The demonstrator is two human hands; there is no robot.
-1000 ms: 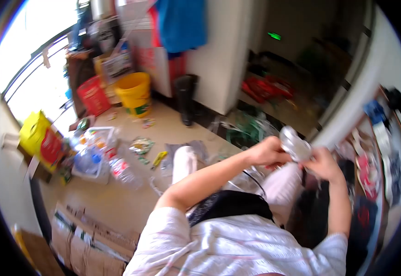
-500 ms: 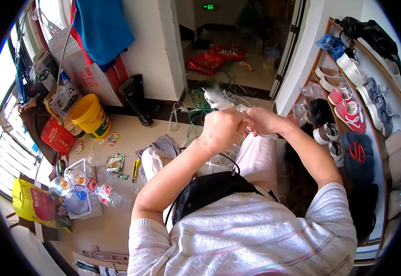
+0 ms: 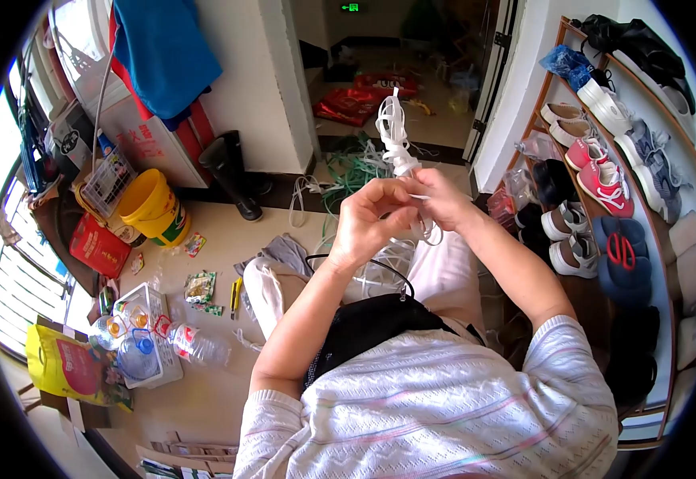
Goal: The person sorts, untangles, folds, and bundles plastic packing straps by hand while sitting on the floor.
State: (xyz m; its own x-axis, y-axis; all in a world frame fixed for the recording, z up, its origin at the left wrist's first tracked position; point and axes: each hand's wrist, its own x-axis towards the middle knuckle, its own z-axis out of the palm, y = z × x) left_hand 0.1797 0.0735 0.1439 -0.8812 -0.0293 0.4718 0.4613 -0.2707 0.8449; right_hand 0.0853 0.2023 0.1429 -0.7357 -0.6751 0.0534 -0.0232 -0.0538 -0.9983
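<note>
The right hand's (image 3: 446, 201) fingers clamp the strap bundle (image 3: 398, 152), which rises just beyond them. The left hand's (image 3: 372, 222) fingers curl beside its lower end, their grip unclear. Green straps (image 3: 349, 172) lie farther beyond.

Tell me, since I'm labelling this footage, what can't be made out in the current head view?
Head view: the lower end of the white strap bundle, mostly hidden by the left hand and right hand.
Head view: part of the loose white straps, hidden behind the black waist bag.
Head view: the rest of the cardboard, cut off by the bottom edge.
Head view: fine print on the yellow bag, too small.
</note>
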